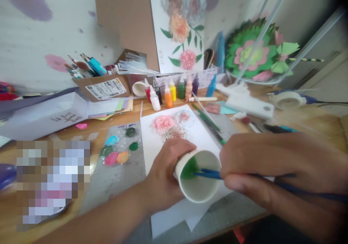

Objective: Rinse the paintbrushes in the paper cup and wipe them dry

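My left hand (167, 169) is wrapped round a white paper cup (202, 193), tilted so that its mouth faces me. Green liquid (189, 168) lies inside the cup. My right hand (252, 164) grips a blue-handled paintbrush (210, 173), whose tip reaches into the green; the bristles are hidden. Under the cup lies a white sheet (148, 135) painted with pink, blue-grey and brown textured blooms. To the left, a clear palette (123, 142) holds blobs of green, blue, pink and orange paint.
Several small paint bottles (168, 96) stand behind the sheet. A cardboard box (100, 86) holds brushes and pencils. A flower painting (181, 30) leans at the back. Green pencils (208, 122) and a white glue gun (247, 101) lie to the right. A grey mat (95, 193) covers the table's front.
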A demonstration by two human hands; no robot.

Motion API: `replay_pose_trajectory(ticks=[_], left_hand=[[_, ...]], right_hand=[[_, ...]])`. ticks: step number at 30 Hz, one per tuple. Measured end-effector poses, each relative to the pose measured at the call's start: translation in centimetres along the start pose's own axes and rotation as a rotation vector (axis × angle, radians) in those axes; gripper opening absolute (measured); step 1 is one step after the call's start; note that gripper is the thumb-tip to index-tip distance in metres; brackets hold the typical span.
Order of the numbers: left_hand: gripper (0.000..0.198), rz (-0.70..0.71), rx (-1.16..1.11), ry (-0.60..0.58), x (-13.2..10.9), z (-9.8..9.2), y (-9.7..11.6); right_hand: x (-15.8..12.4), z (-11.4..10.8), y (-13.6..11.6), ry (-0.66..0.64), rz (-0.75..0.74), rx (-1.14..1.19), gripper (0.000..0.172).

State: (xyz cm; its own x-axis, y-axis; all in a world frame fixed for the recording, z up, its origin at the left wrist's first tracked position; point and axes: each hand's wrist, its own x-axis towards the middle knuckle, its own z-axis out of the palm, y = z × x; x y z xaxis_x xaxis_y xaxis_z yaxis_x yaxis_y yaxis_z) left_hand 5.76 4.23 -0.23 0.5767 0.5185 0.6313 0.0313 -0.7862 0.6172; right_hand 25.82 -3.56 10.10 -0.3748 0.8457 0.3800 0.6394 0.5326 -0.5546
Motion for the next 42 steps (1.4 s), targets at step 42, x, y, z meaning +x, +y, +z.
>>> replay_pose_trajectory(ticks=[42], left_hand=[[0.07, -0.294, -0.171, 0.03, -0.4, 0.4, 0.7]], right_hand=[[1.2, 0.4, -0.1, -0.092, 0.036, -0.071, 0.026]])
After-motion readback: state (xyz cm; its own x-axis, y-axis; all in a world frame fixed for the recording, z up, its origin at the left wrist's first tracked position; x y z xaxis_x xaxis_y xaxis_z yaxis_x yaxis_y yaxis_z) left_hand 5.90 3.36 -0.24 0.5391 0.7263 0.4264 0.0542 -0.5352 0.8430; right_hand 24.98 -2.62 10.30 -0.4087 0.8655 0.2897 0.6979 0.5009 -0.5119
